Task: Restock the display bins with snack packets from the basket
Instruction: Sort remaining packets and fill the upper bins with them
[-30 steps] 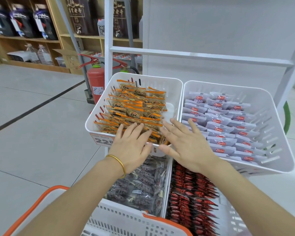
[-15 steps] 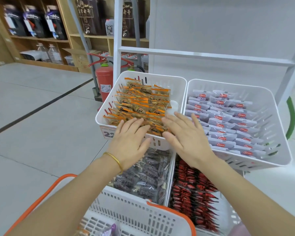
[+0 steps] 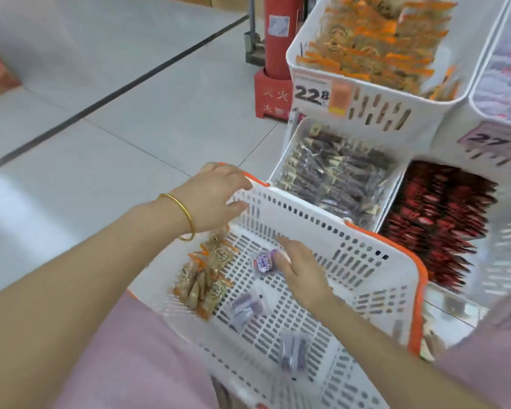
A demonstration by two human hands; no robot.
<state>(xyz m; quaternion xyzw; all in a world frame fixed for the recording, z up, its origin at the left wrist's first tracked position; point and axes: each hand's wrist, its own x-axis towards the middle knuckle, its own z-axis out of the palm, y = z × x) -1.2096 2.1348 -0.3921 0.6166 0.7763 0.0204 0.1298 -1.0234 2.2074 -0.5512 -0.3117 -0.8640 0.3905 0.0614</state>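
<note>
The basket sits low before the person. Its far wall lies close against the front edge of the lower left bin; whether they touch cannot be told. The left hand grips the basket's far left corner, fingers curled over the orange rim. The right hand is inside the basket, fingers straight and holding nothing, its fingertips at a purple packet that lies on the mesh bottom near the far wall. Orange packets lie heaped at the basket's left side, under the left wrist. Two more purple ones lie apart, nearer the person. The right half of the bottom is bare mesh, with room all round the right hand.

The upper left bin, full of the same orange kind, juts out over the lower left one, which holds dark packets. A price tag sits on its front. The lower right bin, with red packets, stands just past the basket's far right corner. The upper right bin is blurred. An extinguisher stands left of the bins. Open floor spreads to the left. A bracelet circles the left wrist.
</note>
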